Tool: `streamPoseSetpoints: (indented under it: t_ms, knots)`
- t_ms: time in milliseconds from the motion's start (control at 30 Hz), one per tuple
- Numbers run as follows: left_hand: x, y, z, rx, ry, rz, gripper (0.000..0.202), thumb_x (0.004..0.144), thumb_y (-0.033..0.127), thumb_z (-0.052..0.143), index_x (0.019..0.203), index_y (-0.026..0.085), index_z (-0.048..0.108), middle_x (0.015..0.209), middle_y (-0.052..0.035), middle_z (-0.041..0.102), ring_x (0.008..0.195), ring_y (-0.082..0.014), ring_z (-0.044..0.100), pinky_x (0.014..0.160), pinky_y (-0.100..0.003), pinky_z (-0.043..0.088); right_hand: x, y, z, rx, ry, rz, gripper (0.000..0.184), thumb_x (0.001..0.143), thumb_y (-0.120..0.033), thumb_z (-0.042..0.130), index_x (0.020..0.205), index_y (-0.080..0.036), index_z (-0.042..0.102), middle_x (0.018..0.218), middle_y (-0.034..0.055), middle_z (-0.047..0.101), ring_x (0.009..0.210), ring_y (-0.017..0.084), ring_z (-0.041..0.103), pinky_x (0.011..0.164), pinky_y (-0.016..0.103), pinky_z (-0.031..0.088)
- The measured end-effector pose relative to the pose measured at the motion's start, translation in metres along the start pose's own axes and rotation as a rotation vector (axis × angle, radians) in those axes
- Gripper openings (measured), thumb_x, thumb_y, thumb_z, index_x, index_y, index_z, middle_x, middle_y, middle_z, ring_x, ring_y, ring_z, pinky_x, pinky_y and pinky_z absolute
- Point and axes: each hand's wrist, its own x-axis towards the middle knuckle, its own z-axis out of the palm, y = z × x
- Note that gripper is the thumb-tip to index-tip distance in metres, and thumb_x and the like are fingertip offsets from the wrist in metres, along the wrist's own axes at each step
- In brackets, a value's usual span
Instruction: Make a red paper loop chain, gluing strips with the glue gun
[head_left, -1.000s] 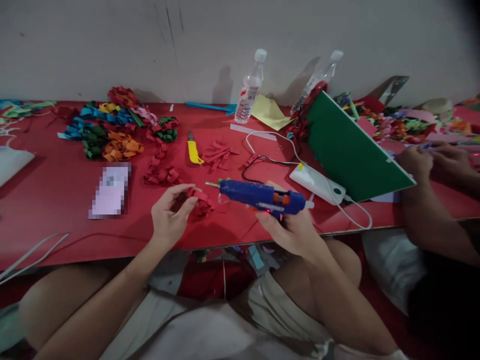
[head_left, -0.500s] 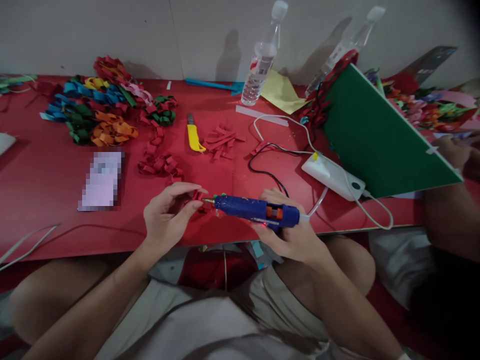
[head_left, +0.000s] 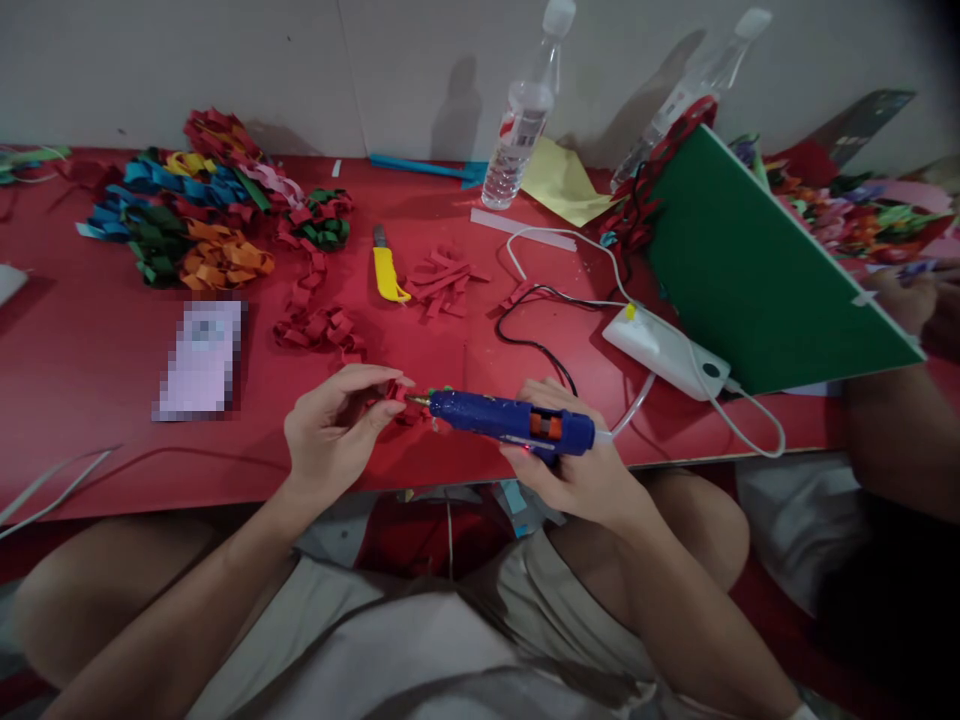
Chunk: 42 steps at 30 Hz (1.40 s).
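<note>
My right hand [head_left: 574,475] grips a blue glue gun [head_left: 510,422] lying level over the near edge of the red table [head_left: 105,400]. Its nozzle points left and touches a small red paper chain piece [head_left: 396,397]. My left hand [head_left: 337,430] pinches that red piece between thumb and fingers. A black cord [head_left: 525,340] runs from the gun across the table.
Piles of coloured paper chains [head_left: 195,220] lie at the back left, with a yellow utility knife [head_left: 388,275], red paper strips [head_left: 442,280] and a water bottle [head_left: 525,115] behind. A white power adapter [head_left: 667,352] and a tilted green board [head_left: 757,270] are right. Another person's hand [head_left: 907,300] works at far right.
The glue gun's nozzle has moved left and down from beside the red paper piece to touching it. The view has tipped downward.
</note>
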Motion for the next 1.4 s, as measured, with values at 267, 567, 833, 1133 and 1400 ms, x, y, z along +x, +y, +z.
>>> streamPoseSetpoints:
  t_ms: [267, 567, 833, 1133, 1400]
  knots:
    - [0.0008, -0.0005, 0.0004, 0.001, 0.0, 0.047, 0.024, 0.084, 0.021, 0.074, 0.107, 0.021, 0.071, 0.094, -0.0042, 0.076, 0.085, -0.0145, 0.072, 0.076, -0.025, 0.059, -0.0023, 0.0015, 0.0016, 0.009, 0.015, -0.003, 0.016, 0.091, -0.03, 0.059, 0.08, -0.023, 0.049, 0.072, 0.0011, 0.053, 0.065, 0.019, 0.051, 0.065, 0.033, 0.041]
    - [0.0001, -0.0011, -0.0002, 0.041, -0.001, 0.058, 0.021, 0.084, 0.021, 0.075, 0.104, 0.021, 0.071, 0.093, -0.0038, 0.076, 0.084, -0.0139, 0.072, 0.077, -0.025, 0.059, -0.0057, 0.0023, 0.0033, -0.021, 0.04, 0.004, 0.015, 0.091, -0.031, 0.059, 0.083, -0.023, 0.049, 0.073, 0.0015, 0.055, 0.067, 0.019, 0.054, 0.069, 0.034, 0.044]
    - [0.0001, -0.0022, -0.0004, 0.052, -0.016, 0.064, 0.022, 0.084, 0.022, 0.074, 0.105, 0.021, 0.071, 0.093, -0.0041, 0.076, 0.085, -0.0142, 0.072, 0.078, -0.026, 0.059, -0.0078, 0.0031, 0.0034, -0.039, 0.045, 0.015, 0.012, 0.09, -0.032, 0.059, 0.084, -0.023, 0.053, 0.075, 0.0027, 0.059, 0.07, 0.021, 0.058, 0.072, 0.036, 0.045]
    - [0.0006, -0.0012, 0.0002, 0.035, -0.023, 0.066, 0.023, 0.084, 0.018, 0.074, 0.106, 0.022, 0.071, 0.094, -0.0032, 0.076, 0.085, -0.0132, 0.072, 0.079, -0.025, 0.059, -0.0063, 0.0026, 0.0029, -0.039, 0.042, -0.005, 0.015, 0.092, -0.031, 0.058, 0.083, -0.023, 0.051, 0.074, 0.0027, 0.057, 0.069, 0.02, 0.056, 0.069, 0.035, 0.044]
    - [0.0001, -0.0027, 0.0007, 0.051, -0.033, 0.035, 0.023, 0.084, 0.02, 0.074, 0.107, 0.021, 0.07, 0.095, -0.0041, 0.076, 0.086, -0.0133, 0.071, 0.08, -0.024, 0.058, -0.0087, 0.0041, 0.0033, -0.059, 0.037, 0.014, 0.014, 0.093, -0.033, 0.057, 0.084, -0.022, 0.052, 0.075, 0.0031, 0.058, 0.07, 0.021, 0.057, 0.067, 0.035, 0.043]
